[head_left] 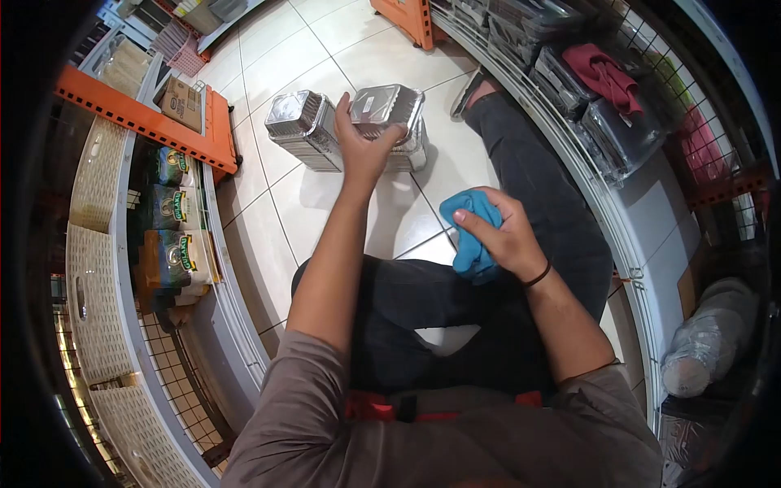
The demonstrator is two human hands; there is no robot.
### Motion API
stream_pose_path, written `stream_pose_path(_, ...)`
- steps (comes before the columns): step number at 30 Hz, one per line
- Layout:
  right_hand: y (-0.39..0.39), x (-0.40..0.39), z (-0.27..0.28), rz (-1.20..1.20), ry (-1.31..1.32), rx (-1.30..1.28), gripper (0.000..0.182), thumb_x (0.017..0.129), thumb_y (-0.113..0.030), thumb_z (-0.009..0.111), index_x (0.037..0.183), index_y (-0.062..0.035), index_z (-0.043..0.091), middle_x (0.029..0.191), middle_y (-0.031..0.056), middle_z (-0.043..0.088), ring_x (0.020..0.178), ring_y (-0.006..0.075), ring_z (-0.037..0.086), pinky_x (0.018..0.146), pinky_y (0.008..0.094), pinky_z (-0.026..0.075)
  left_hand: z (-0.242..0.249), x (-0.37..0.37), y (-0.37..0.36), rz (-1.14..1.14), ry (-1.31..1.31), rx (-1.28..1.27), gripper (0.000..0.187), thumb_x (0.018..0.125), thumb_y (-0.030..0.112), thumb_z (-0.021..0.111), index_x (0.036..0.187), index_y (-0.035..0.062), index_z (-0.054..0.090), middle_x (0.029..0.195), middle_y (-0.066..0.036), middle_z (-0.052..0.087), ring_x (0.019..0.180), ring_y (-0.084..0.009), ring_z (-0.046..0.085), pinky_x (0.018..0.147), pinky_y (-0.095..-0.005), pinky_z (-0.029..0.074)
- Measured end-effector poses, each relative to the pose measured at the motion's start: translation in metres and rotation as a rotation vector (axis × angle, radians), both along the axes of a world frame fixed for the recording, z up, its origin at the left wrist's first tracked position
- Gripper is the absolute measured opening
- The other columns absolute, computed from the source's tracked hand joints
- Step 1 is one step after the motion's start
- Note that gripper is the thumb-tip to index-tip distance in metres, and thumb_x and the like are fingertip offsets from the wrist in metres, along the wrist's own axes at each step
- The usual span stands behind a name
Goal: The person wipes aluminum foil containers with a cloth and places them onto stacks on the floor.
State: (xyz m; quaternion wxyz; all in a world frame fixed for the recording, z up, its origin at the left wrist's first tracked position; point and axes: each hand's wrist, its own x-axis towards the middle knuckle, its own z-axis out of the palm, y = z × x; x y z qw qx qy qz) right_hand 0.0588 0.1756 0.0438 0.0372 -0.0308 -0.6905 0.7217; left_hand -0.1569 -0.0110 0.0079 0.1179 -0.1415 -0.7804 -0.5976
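Observation:
Two stacks of foil trays stand side by side on the tiled floor in front of my legs. My left hand (368,145) spans the top of the right-hand foil tray stack (389,102), thumb on one side and fingers on the other. The left-hand foil tray stack (305,130) is close beside that hand. Nearer to my body, my right hand (511,234) is closed around a crumpled blue cloth (473,236), held above my lap. Part of the right-hand stack is hidden behind my left hand.
On my left, a shelf with an orange frame (146,122) holds several sugar packs (175,256) and a cardboard box (181,102). At my right, a wire shelf carries black plastic-wrapped packs (622,138) and a red cloth (600,75). A plastic-wrapped roll (708,342) lies lower right.

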Motion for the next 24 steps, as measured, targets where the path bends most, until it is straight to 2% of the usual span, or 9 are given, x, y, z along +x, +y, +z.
stream_pose_path(2,0.006,-0.002,0.000,-0.079,-0.008,0.039,0.025,0.097,-0.018,0.080,0.113,0.0002,0.072,0.090,0.0034,0.071,0.073,0.0092,0.061,0.069,0.0216,0.052,0.023,0.024,-0.008,-0.175,-0.142,0.313,0.114,0.074,0.024,0.092,0.165,0.0018,0.028,0.154,-0.026,0.040,0.136,-0.0395,0.052,0.116,-0.0545,0.042)
stream_pose_path(4,0.011,-0.004,-0.002,-0.083,-0.032,-0.035,0.025,0.098,-0.018,0.080,0.114,0.0006,0.072,0.091,0.0039,0.072,0.073,0.0093,0.062,0.069,0.0217,0.053,0.035,0.052,-0.015,-0.340,-0.133,0.372,0.120,0.071,0.016,0.096,0.167,0.0026,0.025,0.156,-0.026,0.040,0.141,-0.0388,0.050,0.117,-0.0522,0.044)
stream_pose_path(7,0.017,-0.003,-0.004,-0.097,-0.109,-0.246,0.026,0.098,-0.017,0.079,0.114,0.0016,0.073,0.094,0.0053,0.073,0.075,0.0095,0.063,0.071,0.0219,0.054,0.036,0.095,-0.016,-0.477,0.030,0.240,0.118,0.071,0.014,0.092,0.169,0.0090,0.025,0.160,-0.025,0.040,0.145,-0.0409,0.046,0.122,-0.0504,0.038)
stream_pose_path(8,0.015,-0.002,-0.004,-0.100,-0.120,-0.246,0.026,0.098,-0.017,0.079,0.114,0.0016,0.073,0.094,0.0053,0.073,0.075,0.0095,0.063,0.071,0.0219,0.054,0.033,0.104,-0.017,-0.477,0.019,0.243,0.118,0.071,0.014,0.092,0.169,0.0090,0.025,0.160,-0.025,0.040,0.145,-0.0409,0.046,0.122,-0.0504,0.038)
stream_pose_path(13,0.007,0.003,-0.002,-0.091,-0.070,-0.336,0.028,0.099,-0.017,0.078,0.118,0.0031,0.074,0.096,0.0059,0.074,0.079,0.0096,0.066,0.073,0.0217,0.055,0.014,0.133,-0.015,-0.499,0.130,0.210,0.111,0.080,0.024,0.094,0.167,0.0020,0.028,0.165,-0.024,0.038,0.150,-0.0368,0.044,0.122,-0.0490,0.040)
stream_pose_path(17,0.009,0.005,-0.006,-0.133,-0.066,-0.533,0.031,0.100,-0.017,0.077,0.122,0.0041,0.073,0.099,0.0060,0.075,0.083,0.0099,0.067,0.077,0.0217,0.056,-0.020,0.136,-0.004,-0.599,-0.604,1.162,0.084,0.099,0.030,0.077,0.165,0.0008,0.034,0.165,-0.021,0.043,0.150,-0.0340,0.047,0.123,-0.0491,0.040)
stream_pose_path(18,0.010,0.003,-0.007,-0.126,-0.068,-0.529,0.031,0.100,-0.017,0.077,0.122,0.0041,0.073,0.099,0.0060,0.075,0.083,0.0099,0.067,0.077,0.0217,0.056,-0.018,0.137,-0.003,-0.593,-0.598,1.168,0.084,0.099,0.030,0.077,0.165,0.0008,0.034,0.165,-0.021,0.043,0.150,-0.0340,0.047,0.123,-0.0491,0.040)
stream_pose_path(21,0.010,-0.001,-0.013,-0.069,-0.150,-0.342,0.033,0.102,-0.018,0.076,0.125,0.0048,0.071,0.101,0.0059,0.075,0.085,0.0104,0.067,0.078,0.0216,0.056,-0.014,0.142,-0.004,-0.633,-0.785,1.232,0.066,0.107,0.032,0.065,0.160,0.0000,0.042,0.155,-0.020,0.056,0.141,-0.0321,0.056,0.120,-0.0472,0.045)
stream_pose_path(24,0.013,0.000,-0.014,0.013,-0.226,-0.206,0.035,0.103,-0.019,0.074,0.128,0.0052,0.070,0.103,0.0061,0.075,0.086,0.0106,0.068,0.079,0.0214,0.056,-0.019,0.136,-0.013,-0.611,-0.842,1.247,0.059,0.109,0.031,0.061,0.156,-0.0009,0.047,0.147,-0.020,0.063,0.134,-0.0310,0.062,0.116,-0.0450,0.048)
